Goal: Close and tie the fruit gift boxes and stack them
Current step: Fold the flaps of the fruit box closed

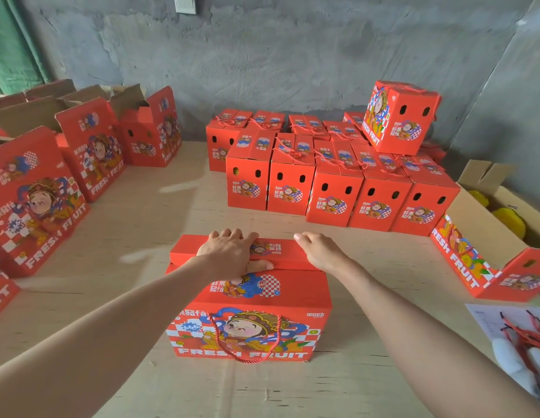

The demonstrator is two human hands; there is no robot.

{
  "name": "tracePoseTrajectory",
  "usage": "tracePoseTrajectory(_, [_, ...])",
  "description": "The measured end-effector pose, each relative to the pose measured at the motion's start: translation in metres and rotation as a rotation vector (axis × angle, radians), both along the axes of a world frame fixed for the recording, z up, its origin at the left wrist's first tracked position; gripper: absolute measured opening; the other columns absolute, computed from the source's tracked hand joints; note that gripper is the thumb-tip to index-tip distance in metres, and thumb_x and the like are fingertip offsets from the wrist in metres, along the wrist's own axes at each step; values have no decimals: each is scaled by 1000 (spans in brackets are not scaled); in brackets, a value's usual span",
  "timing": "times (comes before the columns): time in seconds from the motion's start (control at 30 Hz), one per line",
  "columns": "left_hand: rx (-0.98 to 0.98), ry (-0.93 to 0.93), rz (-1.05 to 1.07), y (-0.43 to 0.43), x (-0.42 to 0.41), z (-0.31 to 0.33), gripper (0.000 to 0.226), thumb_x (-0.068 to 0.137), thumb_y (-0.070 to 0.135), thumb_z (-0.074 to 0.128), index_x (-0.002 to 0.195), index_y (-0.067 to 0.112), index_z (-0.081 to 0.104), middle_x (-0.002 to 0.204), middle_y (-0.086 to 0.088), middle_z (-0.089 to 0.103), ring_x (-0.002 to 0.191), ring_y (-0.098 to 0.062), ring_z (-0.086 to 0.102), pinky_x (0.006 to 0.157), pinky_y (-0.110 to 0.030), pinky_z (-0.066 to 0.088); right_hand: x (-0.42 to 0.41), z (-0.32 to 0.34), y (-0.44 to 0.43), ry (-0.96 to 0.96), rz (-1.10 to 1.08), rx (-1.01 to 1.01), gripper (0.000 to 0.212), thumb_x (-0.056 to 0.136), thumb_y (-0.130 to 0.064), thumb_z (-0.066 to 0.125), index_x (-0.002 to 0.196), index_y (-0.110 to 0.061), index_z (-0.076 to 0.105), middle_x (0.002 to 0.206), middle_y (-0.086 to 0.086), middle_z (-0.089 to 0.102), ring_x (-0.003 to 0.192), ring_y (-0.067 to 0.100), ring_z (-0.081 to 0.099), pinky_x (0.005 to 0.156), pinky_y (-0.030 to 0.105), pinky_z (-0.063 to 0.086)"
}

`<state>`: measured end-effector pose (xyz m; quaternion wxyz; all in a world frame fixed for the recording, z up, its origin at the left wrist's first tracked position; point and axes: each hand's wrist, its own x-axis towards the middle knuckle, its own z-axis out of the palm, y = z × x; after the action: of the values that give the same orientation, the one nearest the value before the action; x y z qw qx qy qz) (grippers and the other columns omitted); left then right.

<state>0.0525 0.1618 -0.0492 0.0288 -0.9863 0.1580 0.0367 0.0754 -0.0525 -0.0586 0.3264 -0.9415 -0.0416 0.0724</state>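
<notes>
**Pressing down the last flap of a fruit box**

Both hands are on the gift box (pixel 250 321) that sits at the near middle of the counter (pixel 112 236), long side towards the person. The left hand (pixel 232 251) lies over the far flap (pixel 184 251). Its fingers (pixel 229 235) are bent over the back edge and the thumb lies along the seam where the two lid halves meet, so the flap is pinched across its width. The right hand (pixel 320 251) rests on the flap's right end. Its fingers go over the far side out of sight, and I cannot tell whether they curl or lie straight.

A red cord handle (pixel 244 342) hangs loose down the front face, not yet tied.

The box looks like printed corrugated card, stiff along its panels but easy to crease at the folds. Its glossy skin may well slide under dry palms. If it is packed with fruit it should be weighty, so I would lift it with a hand under each short end rather than by the untied cord.

Closed boxes (pixel 338 182) stand in rows towards the back right, well apart from this one, with one more box (pixel 400 116) perched on top. Open boxes (pixel 90 146) wait along the left.
</notes>
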Motion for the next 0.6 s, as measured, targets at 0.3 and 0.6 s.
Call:
tracePoseTrajectory(0.3, [-35,-17,12,0,-2,-3,115,52,93,-1,143,28,25,133,-6,47,123,-27,44,102,-41,34,3,-13,1,-60,35,-77,39,102,-35,32,103,-6,58,95,7,53,95,28,52,74,32,36])
tracePoseTrajectory(0.6, [-110,5,31,4,-2,-4,101,67,80,-9,144,25,27,140,-6,43,130,-25,39,107,-40,29,-1,7,19,-117,90,-486,53,102,-45,16,145,-20,33,157,15,14,146,32,7,117,47,3])
